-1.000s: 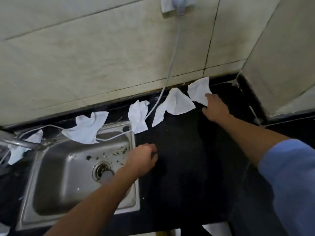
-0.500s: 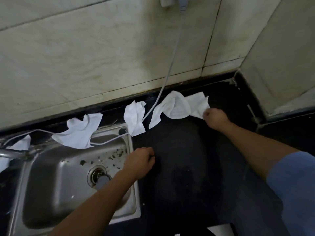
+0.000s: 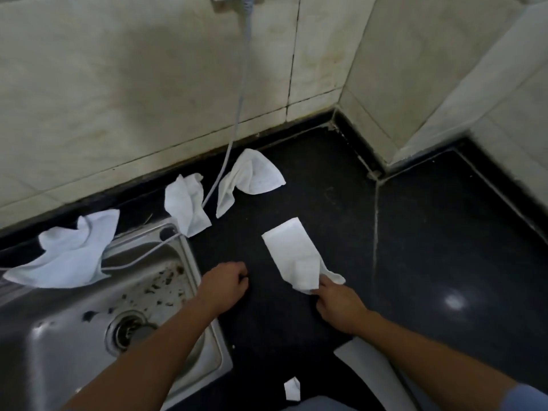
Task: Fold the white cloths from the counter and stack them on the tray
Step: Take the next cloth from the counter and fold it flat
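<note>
My right hand point(image 3: 338, 307) pinches the near corner of a white cloth point(image 3: 292, 250), which lies stretched out on the black counter point(image 3: 430, 262) in front of me. My left hand point(image 3: 225, 284) is a closed fist with nothing in it, resting on the counter beside the sink rim. Three more crumpled white cloths lie along the back edge: one point(image 3: 252, 178) by the wall, one point(image 3: 186, 206) at the sink's far corner, one point(image 3: 71, 253) draped over the sink's back rim. A pale curved edge, maybe the tray point(image 3: 373, 369), shows at the bottom under my right forearm.
A steel sink point(image 3: 59, 351) with debris around its drain fills the lower left. A grey cable point(image 3: 240, 93) hangs from a wall socket and runs between the cloths into the sink. Tiled walls close the back and the right corner. A small white scrap point(image 3: 292, 388) lies near the counter's front edge.
My right hand has pulled the rightmost cloth from the back wall toward me, onto the middle of the counter. My left fist stayed beside the sink. The view shifted right.
</note>
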{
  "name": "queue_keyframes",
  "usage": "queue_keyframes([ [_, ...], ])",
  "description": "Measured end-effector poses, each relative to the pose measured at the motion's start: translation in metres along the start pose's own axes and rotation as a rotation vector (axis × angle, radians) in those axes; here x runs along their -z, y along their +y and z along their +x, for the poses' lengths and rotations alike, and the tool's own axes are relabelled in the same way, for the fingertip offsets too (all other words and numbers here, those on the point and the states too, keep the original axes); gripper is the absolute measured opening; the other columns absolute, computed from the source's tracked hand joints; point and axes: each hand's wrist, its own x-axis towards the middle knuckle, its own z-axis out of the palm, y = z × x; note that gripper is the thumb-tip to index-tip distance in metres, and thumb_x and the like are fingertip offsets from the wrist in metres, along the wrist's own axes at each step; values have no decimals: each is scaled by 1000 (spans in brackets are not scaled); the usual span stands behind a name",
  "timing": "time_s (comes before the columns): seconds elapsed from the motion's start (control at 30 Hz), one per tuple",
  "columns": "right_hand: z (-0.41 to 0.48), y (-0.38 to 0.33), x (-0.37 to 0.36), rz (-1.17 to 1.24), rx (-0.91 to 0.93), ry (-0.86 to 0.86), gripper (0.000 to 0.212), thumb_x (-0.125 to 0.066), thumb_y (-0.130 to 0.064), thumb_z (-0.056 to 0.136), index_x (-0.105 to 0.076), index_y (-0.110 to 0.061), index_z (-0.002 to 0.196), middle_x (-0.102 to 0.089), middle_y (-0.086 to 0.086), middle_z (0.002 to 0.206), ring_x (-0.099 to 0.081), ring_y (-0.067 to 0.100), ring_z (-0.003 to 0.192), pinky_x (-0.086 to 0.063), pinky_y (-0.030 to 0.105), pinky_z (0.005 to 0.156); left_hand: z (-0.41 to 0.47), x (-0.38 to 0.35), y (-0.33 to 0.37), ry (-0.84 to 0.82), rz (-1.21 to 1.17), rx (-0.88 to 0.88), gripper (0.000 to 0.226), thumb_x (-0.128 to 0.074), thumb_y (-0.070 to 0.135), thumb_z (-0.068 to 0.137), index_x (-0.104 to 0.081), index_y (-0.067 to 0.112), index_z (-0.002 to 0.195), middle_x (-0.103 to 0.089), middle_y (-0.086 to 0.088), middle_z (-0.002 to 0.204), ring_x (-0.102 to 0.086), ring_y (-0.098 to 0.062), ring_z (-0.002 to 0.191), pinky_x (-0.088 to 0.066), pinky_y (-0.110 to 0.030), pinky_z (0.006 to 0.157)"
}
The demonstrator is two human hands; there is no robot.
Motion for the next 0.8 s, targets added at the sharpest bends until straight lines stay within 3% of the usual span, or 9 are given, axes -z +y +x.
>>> queue_keyframes([
  [0.13,-4,15,14,67,-95,164,30,-55,-22,89,-64,-23,117,-56,-2,119,-62,24,101,-49,34,81,12,-18,35,26,-87,-83,20,-55,27,89,-61,19,106,-58,-1,102,-59,-21,91,-48,-34,74],
  [0.27,3,32,27,62,-213,164,50,-59,-38,90,-45,-25,137,-45,0,130,-61,25,101,-51,38,83,39,-34,75,-93,-196,-52,52,-61,37,87,-44,26,134,-50,2,122,-54,-19,108,-48,-38,89],
  [0.3,6,34,29,61,-225,142,55,-59,-43,89,-42,-26,138,-45,1,130,-60,25,102,-51,38,83,45,-39,81,-139,-166,-37,46,-61,38,87,-49,26,130,-54,2,118,-55,-20,107,-48,-38,87],
  [0.37,13,36,28,68,-233,108,44,-58,-47,89,-52,-27,126,-51,0,119,-60,24,99,-50,37,80,50,-48,89,-134,-162,-15,19,-59,32,88,-64,20,102,-62,-1,97,-60,-22,94,-48,-34,76],
  [0.43,18,37,28,70,-234,105,26,-56,-47,89,-60,-22,98,-56,0,101,-59,23,92,-45,34,72,46,-54,88,10,-314,61,16,-59,23,86,-60,13,75,-59,-2,76,-58,-21,75,-45,-32,64],
  [0.5,18,38,29,110,-261,158,22,-55,-41,90,-53,-21,79,-56,-2,87,-57,22,82,-40,31,66,34,-54,82,200,-483,205,22,-61,16,82,-51,13,63,-52,-2,65,-50,-17,61,-39,-30,57],
  [0.57,14,40,33,142,-283,196,24,-55,-37,88,-45,-22,72,-53,-4,76,-54,19,73,-37,30,63,17,-53,70,261,-544,324,23,-65,12,78,-49,14,61,-53,-2,61,-48,-14,57,-38,-28,54],
  [0.7,7,46,36,49,-271,15,23,-55,-41,83,-55,-18,78,-62,0,80,-60,23,77,-40,30,62,-14,-66,52,92,-489,456,21,-69,14,77,-53,15,62,-59,2,60,-53,-10,56,-44,-29,55],
  [0.8,7,44,41,3,-254,-32,31,-56,-53,82,-59,-23,91,-65,-4,88,-62,18,83,-43,29,66,-18,-67,55,214,-508,512,15,-56,19,88,-56,15,74,-61,2,67,-58,-14,63,-52,-36,63],
])
